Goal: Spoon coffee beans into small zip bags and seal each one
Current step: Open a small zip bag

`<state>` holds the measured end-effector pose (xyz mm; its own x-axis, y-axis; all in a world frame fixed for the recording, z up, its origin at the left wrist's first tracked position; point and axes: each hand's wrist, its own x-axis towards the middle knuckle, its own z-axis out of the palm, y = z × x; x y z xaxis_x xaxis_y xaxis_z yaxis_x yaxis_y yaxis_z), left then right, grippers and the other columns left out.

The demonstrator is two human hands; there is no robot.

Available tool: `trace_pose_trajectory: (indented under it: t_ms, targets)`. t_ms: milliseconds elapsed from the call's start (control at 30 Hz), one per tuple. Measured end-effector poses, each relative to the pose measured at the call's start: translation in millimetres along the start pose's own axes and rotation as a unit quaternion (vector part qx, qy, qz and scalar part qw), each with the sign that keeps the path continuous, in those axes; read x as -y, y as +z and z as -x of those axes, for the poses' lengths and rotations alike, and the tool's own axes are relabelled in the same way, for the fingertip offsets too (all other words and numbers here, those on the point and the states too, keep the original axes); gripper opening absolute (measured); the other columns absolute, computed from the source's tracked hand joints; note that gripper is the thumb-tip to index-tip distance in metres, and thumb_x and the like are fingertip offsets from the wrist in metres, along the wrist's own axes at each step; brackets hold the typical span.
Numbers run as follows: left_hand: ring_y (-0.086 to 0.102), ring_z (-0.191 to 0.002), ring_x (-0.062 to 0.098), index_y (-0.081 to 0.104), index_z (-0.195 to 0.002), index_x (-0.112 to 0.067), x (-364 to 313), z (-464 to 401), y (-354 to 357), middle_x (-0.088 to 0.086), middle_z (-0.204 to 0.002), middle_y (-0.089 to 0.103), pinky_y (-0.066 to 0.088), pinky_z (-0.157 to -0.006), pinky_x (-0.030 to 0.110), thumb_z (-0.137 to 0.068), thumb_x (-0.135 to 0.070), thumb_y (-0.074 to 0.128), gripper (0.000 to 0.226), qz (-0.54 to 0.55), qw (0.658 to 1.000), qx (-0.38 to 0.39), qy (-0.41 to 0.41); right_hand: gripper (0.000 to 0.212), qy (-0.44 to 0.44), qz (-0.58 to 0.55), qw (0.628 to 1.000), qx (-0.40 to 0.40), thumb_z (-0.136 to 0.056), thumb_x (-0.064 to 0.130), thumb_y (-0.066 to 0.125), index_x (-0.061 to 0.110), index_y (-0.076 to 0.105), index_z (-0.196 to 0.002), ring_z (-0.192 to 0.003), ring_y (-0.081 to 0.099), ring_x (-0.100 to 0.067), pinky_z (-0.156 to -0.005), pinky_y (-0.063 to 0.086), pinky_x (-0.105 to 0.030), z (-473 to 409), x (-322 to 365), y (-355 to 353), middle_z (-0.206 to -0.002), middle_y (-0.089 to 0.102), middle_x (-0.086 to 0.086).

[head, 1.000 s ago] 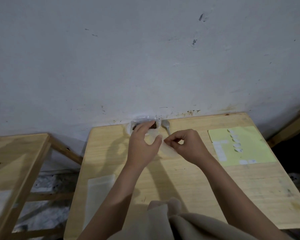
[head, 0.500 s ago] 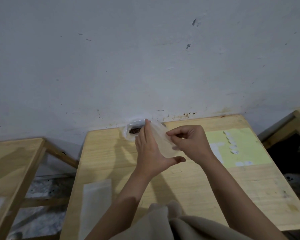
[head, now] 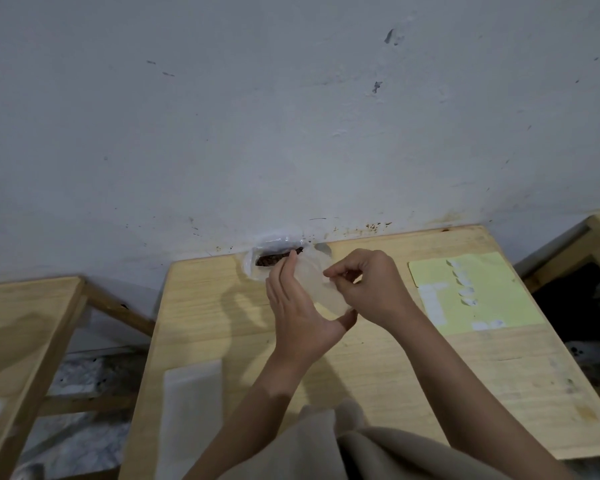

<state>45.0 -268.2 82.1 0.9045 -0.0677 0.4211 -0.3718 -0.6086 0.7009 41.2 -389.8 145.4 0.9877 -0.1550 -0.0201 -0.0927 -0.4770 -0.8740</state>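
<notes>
The wooden table [head: 378,375] runs up against the marked white wall [head: 291,116], and everything is placed off that table. To its left stands a second wooden table [head: 25,327], apart from it. On the table's near left lies a stack of clear zip bags [head: 191,410], flat. On its far right sits a yellow sheet [head: 492,289] carrying white stickers [head: 463,282]. At the far edge, right against the wall, an open plastic bag of coffee beans [head: 274,259] shows dark beans in its mouth.

Above the table's middle, the left hand [head: 302,317] cradles a small zip bag [head: 321,289], fingers straight along its back, thumb under its lower corner. The right hand [head: 371,285] has its fingers curled, pinching the bag's edge at the near side. The bag is held up off the table, just in front of the beans. Just past it, a spoon [head: 323,249] peeks out by the wall.
</notes>
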Motion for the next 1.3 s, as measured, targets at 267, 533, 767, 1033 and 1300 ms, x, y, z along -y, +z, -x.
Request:
trace_pose_trajectory:
  t_ms: [267, 533, 767, 1033, 1300]
  targets:
    - [0.024, -0.134, 0.017, 0.016, -0.143, -0.013, 1.7, 2.5, 0.5, -0.009, -0.136, 0.018, 0.034, -0.107, 0.05, -0.051, -0.049, 0.078, 0.116, 0.006, 1.0, -0.007, 0.004, 0.009, 0.055, 0.011, 0.997, 0.059, -0.07, 0.016, 0.081, 0.018, 0.072, -0.07, -0.048, 0.055, 0.001, -0.05, 0.042, -0.012, -2.6, 2.7, 2.4, -0.075, 0.07, 0.004]
    - [0.026, -0.135, 0.02, 0.016, -0.143, -0.01, 7.1, 3.6, 0.2, 0.0, -0.139, 0.02, 0.035, -0.107, 0.051, -0.051, -0.054, 0.075, 0.118, -0.004, 1.0, 0.01, 0.006, 0.009, 0.075, -0.003, 0.994, 0.075, -0.068, 0.008, 0.081, 0.012, 0.074, -0.072, -0.048, 0.056, 0.006, -0.053, 0.042, -0.009, -3.8, 4.3, 5.3, -0.06, 0.065, 0.007]
    - [0.036, -0.129, 0.022, 0.028, -0.138, -0.007, 20.9, 5.6, -2.8, -0.002, -0.137, 0.028, 0.038, -0.103, 0.049, -0.051, -0.056, 0.079, 0.112, -0.025, 0.999, 0.002, 0.019, 0.027, 0.093, 0.02, 0.988, 0.118, -0.053, 0.016, 0.09, 0.013, 0.07, -0.071, -0.051, 0.053, -0.001, -0.048, 0.041, -0.016, -4.6, 9.3, -2.9, -0.069, 0.067, 0.001]
    - [0.031, -0.119, 0.021, 0.023, -0.137, -0.019, 44.1, 13.2, -2.9, -0.002, -0.125, 0.029, 0.032, -0.102, 0.043, -0.043, -0.046, 0.076, 0.111, -0.114, 0.992, 0.047, -0.032, 0.043, 0.084, 0.078, 0.988, 0.103, -0.056, 0.024, 0.089, 0.011, 0.071, -0.092, -0.069, 0.059, -0.002, -0.061, 0.045, -0.016, -7.8, 12.8, -9.4, -0.078, 0.066, 0.008]
    - [0.027, -0.128, 0.022, 0.018, -0.141, -0.016, 49.5, 17.8, 1.0, 0.005, -0.135, 0.033, 0.026, -0.109, 0.048, -0.046, -0.079, 0.064, 0.124, -0.145, 0.981, 0.108, -0.068, 0.049, 0.081, 0.126, 0.981, 0.124, -0.06, 0.027, 0.087, 0.007, 0.068, -0.1, -0.078, 0.059, -0.01, -0.069, 0.044, -0.022, -12.3, 7.8, -3.7, -0.09, 0.066, 0.001]
